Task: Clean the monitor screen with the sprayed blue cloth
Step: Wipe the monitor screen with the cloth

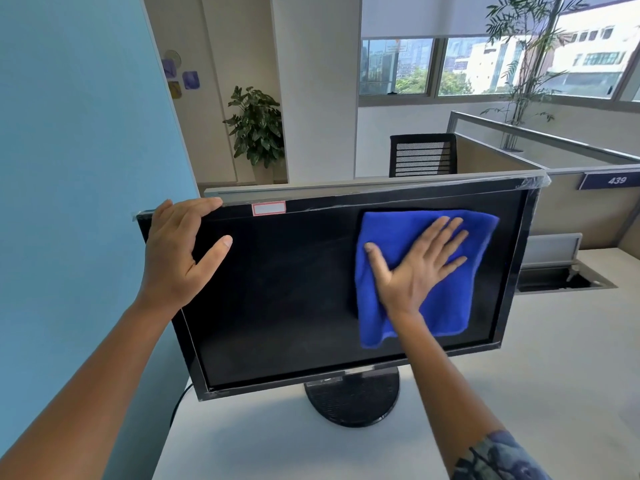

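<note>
A black monitor (284, 289) with a dark screen stands on a round base on the white desk. Its frame is wrapped in clear film, and a small white label sits on the top bezel. A folded blue cloth (446, 306) lies flat against the right half of the screen. My right hand (419, 265) presses on the cloth with its palm flat and fingers spread. My left hand (180, 251) grips the monitor's top left corner, fingers over the top edge and thumb on the screen.
The white desk (554, 358) carries the monitor's base (353, 396), and a black cable (178, 403) runs down at the left. A blue partition (76, 168) stands close on the left. Behind are a cable tray opening (561, 278), desk dividers, a black chair (422, 155) and plants.
</note>
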`<state>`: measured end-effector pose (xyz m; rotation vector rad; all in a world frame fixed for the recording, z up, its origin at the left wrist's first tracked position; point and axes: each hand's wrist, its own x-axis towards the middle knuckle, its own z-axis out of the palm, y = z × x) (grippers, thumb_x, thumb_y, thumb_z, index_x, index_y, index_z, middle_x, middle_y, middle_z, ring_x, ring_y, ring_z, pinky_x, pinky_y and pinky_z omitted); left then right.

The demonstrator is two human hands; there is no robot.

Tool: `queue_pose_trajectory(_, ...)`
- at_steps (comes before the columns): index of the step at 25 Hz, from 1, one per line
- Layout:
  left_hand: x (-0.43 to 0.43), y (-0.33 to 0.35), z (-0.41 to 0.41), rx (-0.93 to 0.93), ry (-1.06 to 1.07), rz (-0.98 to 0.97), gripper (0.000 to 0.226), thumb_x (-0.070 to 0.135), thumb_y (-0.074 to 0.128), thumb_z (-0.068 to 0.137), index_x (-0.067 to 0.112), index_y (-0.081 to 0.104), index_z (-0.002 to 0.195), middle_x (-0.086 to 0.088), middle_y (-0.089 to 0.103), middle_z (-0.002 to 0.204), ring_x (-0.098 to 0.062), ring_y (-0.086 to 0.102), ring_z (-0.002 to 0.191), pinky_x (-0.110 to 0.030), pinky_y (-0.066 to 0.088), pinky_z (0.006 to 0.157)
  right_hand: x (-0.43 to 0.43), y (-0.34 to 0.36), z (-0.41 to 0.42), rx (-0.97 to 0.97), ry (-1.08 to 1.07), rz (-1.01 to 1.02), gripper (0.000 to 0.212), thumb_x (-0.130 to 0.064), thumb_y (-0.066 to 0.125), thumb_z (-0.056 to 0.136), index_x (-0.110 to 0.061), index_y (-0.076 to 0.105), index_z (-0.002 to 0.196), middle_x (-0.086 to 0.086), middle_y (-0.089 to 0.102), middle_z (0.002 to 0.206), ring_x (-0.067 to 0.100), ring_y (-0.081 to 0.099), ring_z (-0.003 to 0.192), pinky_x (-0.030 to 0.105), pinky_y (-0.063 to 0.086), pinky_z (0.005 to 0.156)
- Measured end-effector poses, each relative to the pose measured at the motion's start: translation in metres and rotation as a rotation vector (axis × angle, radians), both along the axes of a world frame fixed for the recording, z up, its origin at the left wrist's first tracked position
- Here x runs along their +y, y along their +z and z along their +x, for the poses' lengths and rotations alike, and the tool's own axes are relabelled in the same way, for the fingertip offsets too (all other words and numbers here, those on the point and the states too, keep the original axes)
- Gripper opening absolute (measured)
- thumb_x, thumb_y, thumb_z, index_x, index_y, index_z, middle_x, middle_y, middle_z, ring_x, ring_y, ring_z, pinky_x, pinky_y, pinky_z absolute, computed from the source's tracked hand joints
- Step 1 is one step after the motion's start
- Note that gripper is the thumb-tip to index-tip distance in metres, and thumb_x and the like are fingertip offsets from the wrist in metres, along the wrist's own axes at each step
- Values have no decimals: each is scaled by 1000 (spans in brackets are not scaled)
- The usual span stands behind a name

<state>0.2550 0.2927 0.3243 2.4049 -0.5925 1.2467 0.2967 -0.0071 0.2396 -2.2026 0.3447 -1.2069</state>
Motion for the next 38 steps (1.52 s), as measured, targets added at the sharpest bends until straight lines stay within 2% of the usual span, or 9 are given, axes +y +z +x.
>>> queue_pose_trajectory(5,1,0,2,11,-7,-7,48,39,44,88,4,56,118,-13,63,117,-25,51,111,-46,28,107,77,-9,-6,-31,117,-306,120,-89,38,67,-3,19,148,22,13,156,45,8,144,67,0,111)
queue_pose_trajectory(13,2,2,-1,23,-33,-12,47,39,44,88,5,56,119,-10,62,118,-24,53,112,-44,27,108,115,-70,-31,-41,463,-848,78,-56,55,82,-18,34,147,9,34,153,36,17,143,63,-2,113)
queue_pose_trajectory(21,2,4,-7,69,-46,-29,49,42,41,89,7,56,121,-11,62,120,-25,51,114,-49,27,109,94,-140,-85,385,781,-1218,69,-50,50,85,-24,34,147,-2,36,153,24,26,143,62,2,115)
queue_pose_trajectory(25,3,4,-9,70,-42,-49,49,42,40,90,8,56,121,-12,62,119,-22,47,114,-41,20,112,86,-144,-121,629,1060,-786,57,-36,45,95,-24,29,149,-1,28,157,18,9,148,44,-20,114)
queue_pose_trajectory(28,4,9,-10,115,-30,-31,51,45,38,90,10,55,123,-12,61,123,-25,48,118,-37,12,114,61,-130,-148,840,1223,-153,40,-38,45,98,-22,51,134,0,51,140,18,42,131,40,16,119)
queue_pose_trajectory(30,4,12,-11,154,-26,-25,55,49,37,90,11,53,125,-13,58,128,-26,45,123,-36,5,115,31,-118,-164,1028,1277,352,32,-44,53,90,-23,65,112,-3,66,112,14,59,102,35,43,100)
queue_pose_trajectory(32,-2,12,-14,157,-16,-35,57,51,37,89,12,48,129,-13,51,136,-25,35,134,-32,-4,115,-10,-112,-176,1197,1282,765,31,-48,63,81,-24,70,99,-5,70,98,12,63,91,27,49,86)
queue_pose_trajectory(34,-22,7,-21,94,-18,-63,55,49,39,90,13,43,132,-11,46,142,-22,23,141,-26,-10,114,-56,-111,-179,1331,1289,866,32,-46,64,82,-20,73,98,-2,72,99,13,66,92,28,50,89)
queue_pose_trajectory(38,-94,-25,-43,88,-139,-82,53,42,47,91,11,43,134,-8,46,141,-18,26,140,-43,4,119,-131,-125,-169,1371,990,535,33,-26,54,97,-14,58,127,8,63,125,20,63,105,36,50,98)
